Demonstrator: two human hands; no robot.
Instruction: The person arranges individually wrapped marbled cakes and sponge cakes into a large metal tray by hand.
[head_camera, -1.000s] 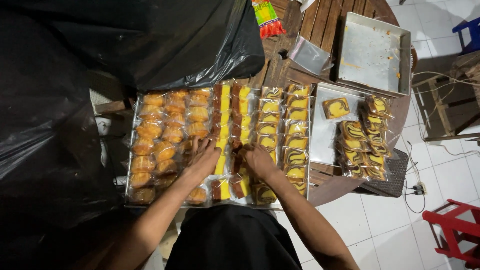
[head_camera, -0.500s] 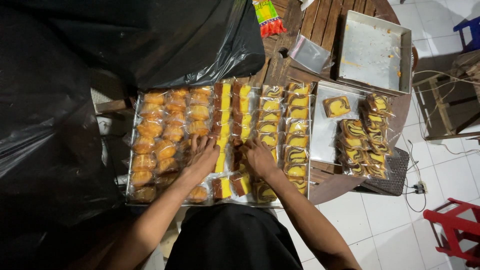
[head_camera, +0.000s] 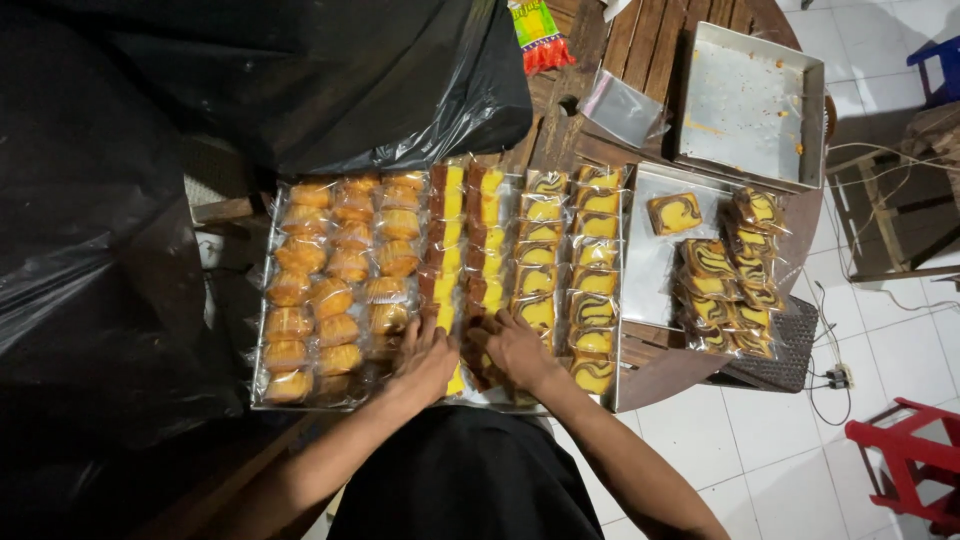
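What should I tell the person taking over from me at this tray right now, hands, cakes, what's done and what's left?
Left hand: palm down on the wrapped brown-and-yellow cake slices at the near end of the big tray.
Right hand: beside it on the same slices, fingers pressing them; whether it grips one I cannot tell.
Done: round wrapped cakes fill the tray's left part, marbled wrapped slices its right.
Left: more marbled slices lie piled on the smaller tray to the right, one unwrapped piece among them. An empty baking pan sits behind.
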